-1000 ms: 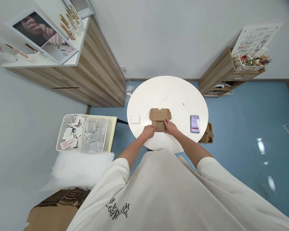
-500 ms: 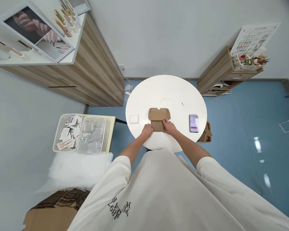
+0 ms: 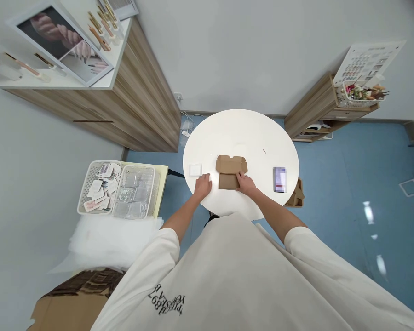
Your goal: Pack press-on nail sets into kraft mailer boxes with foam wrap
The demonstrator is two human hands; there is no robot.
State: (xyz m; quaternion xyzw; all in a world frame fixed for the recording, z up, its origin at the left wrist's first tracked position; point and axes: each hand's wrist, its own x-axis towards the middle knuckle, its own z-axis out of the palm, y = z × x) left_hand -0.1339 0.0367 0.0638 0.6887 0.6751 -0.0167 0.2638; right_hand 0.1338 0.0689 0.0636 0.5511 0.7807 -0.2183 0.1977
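A small brown cardboard box [image 3: 228, 181] lies on the white oval table in front of me, its flapped lid folded back away from me. My right hand [image 3: 245, 183] grips the box at its right side, thumb and fingers over the wall. To the left of the box, my left hand [image 3: 203, 185] rests low over the table with its fingers stretched out and nothing visible in them. Its fingertips are close to a flat, clear or white square case [image 3: 195, 170]; whether they touch is hard to tell.
A phone [image 3: 279, 179] lies at the right of the table [image 3: 241, 128]. On a side table at left stand a basket of cards [image 3: 83, 188] and a basket of clear plastic boxes [image 3: 152, 193]. Wooden cabinets [image 3: 152, 92] stand behind; a cardboard carton [image 3: 298, 195] is on the floor at right.
My left hand has let go of the box's left side and moved left toward the square case. My right hand stays on the box.
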